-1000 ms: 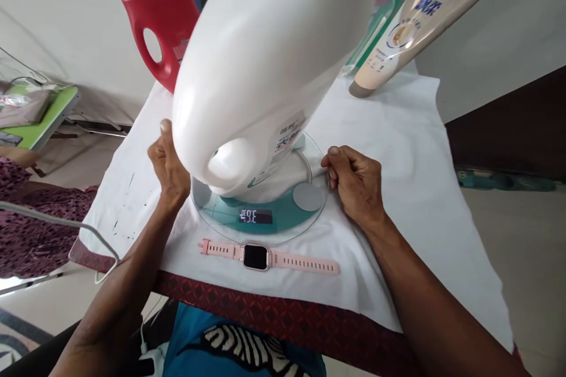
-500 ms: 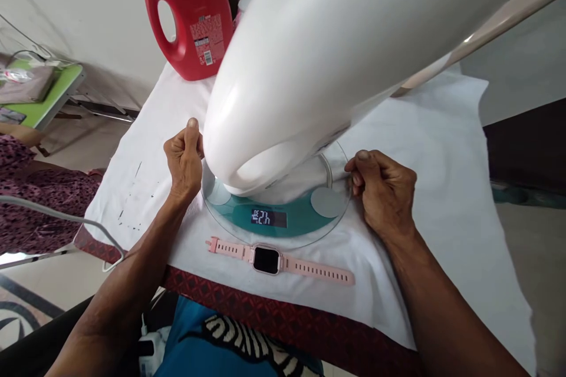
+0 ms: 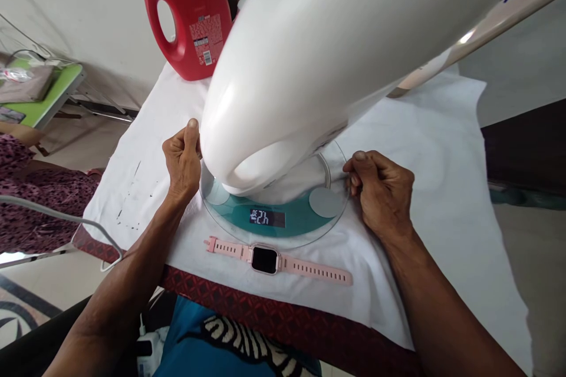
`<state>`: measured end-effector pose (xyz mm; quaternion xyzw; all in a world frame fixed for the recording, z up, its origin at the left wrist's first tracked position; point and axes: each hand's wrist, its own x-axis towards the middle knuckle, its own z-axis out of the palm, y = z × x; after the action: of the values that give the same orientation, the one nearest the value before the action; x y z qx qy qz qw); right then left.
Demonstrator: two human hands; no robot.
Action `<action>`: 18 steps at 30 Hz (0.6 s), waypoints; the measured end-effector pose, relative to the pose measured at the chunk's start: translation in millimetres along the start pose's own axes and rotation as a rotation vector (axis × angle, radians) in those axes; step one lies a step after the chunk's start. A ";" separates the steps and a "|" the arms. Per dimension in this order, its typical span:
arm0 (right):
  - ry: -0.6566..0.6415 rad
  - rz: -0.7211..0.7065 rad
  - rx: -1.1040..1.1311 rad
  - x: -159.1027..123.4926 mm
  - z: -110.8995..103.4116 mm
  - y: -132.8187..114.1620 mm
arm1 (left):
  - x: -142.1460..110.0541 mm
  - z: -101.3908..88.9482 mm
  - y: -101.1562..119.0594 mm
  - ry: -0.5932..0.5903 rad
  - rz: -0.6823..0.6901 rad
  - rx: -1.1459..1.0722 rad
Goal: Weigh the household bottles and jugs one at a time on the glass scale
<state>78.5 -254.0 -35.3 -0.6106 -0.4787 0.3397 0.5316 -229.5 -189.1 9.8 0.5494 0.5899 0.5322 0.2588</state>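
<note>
A big white jug [image 3: 318, 53] stands on a round glass scale [image 3: 292, 221] with a teal centre and a lit display. My left hand [image 3: 182, 162] is closed, thumb up, at the scale's left rim, against the jug's lower side. At the right rim my right hand [image 3: 382, 188] is closed in a pinch on the glass edge. A pink smartwatch [image 3: 265, 259] lies flat just in front of the scale.
A white cloth [image 3: 424, 147] covers the table, whose dark red patterned edge [image 3: 274, 318] faces me. A red detergent jug [image 3: 188, 9] stands at the back left, a beige bottle [image 3: 486, 17] at the back right. A green side table [image 3: 44, 97] is at far left.
Since a second ago the view shifted closer, so the white jug fills more of the frame. The display reading changed. Both hands stay at the scale's rims.
</note>
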 end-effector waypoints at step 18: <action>-0.006 0.003 -0.011 0.6 0.5 -3.2 | -6.0 -3.5 23.0 0.015 0.015 -0.082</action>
<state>77.5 -253.3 -32.2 -0.6132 -0.4811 0.3398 0.5263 -222.4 -199.7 30.2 0.5387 0.5653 0.5620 0.2728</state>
